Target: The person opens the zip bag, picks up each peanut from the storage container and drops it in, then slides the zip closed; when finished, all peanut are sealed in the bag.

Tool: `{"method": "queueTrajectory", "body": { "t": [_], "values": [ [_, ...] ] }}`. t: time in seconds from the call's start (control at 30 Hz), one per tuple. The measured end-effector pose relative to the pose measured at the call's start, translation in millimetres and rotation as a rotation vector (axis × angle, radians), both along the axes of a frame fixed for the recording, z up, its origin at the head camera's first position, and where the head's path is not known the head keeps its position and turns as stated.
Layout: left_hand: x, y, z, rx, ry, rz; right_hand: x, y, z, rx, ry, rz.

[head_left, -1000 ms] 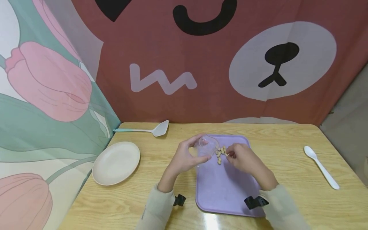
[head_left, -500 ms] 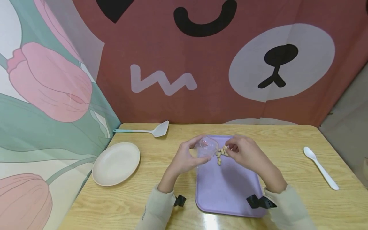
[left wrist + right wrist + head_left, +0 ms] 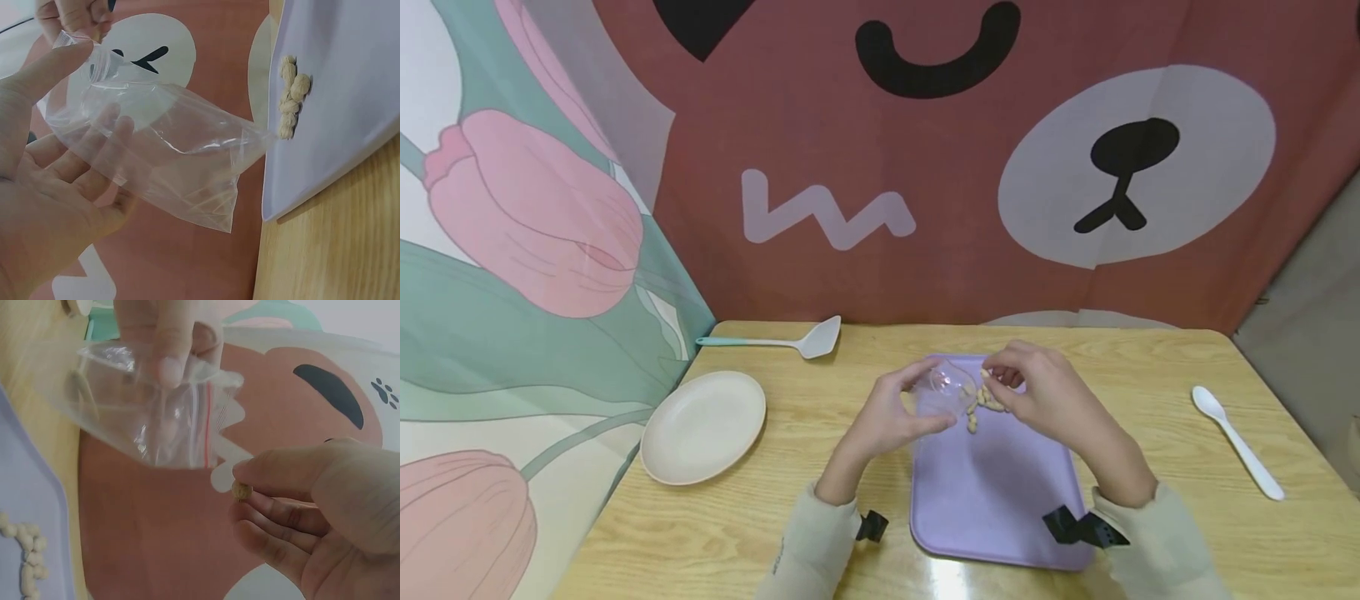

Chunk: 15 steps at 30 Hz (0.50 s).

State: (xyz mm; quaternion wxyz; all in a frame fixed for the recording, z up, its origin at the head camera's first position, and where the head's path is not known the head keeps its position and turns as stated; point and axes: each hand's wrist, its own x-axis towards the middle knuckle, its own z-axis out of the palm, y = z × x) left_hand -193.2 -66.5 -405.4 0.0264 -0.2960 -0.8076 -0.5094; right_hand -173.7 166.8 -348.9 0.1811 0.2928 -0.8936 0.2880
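My left hand [image 3: 887, 417] holds a clear zip-lock bag [image 3: 175, 137] between thumb and fingers, its mouth with a red strip facing the right hand. No peanuts can be made out inside the bag. Between thumb and fingertips of my right hand [image 3: 300, 506] a single peanut [image 3: 242, 490] is pinched, just apart from the bag's mouth. Several peanuts [image 3: 289, 103] lie in a small heap on the lilac tray [image 3: 992, 500], below both hands and toward its far end. The right hand partly covers that heap in the head view.
A cream plate [image 3: 703, 427] stands at the left of the wooden table [image 3: 820, 375]. Behind it lies a white spatula [image 3: 820, 338] with a turquoise handle. A white spoon [image 3: 1238, 442] rests at the right. Printed cloth [image 3: 955, 208] hangs at the table's back edge.
My right hand has risen from the heap with a peanut and moved toward the bag's mouth. The left hand has shifted only slightly to the right with the bag.
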Motion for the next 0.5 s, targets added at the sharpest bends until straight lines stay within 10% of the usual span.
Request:
{"method": "queueTrajectory", "body": {
  "t": [0.5],
  "values": [
    [1.2,8.7,-0.8,-0.025,-0.003,-0.056,-1.7,-20,6.0,-0.001,-0.024,0.059]
  ]
}}
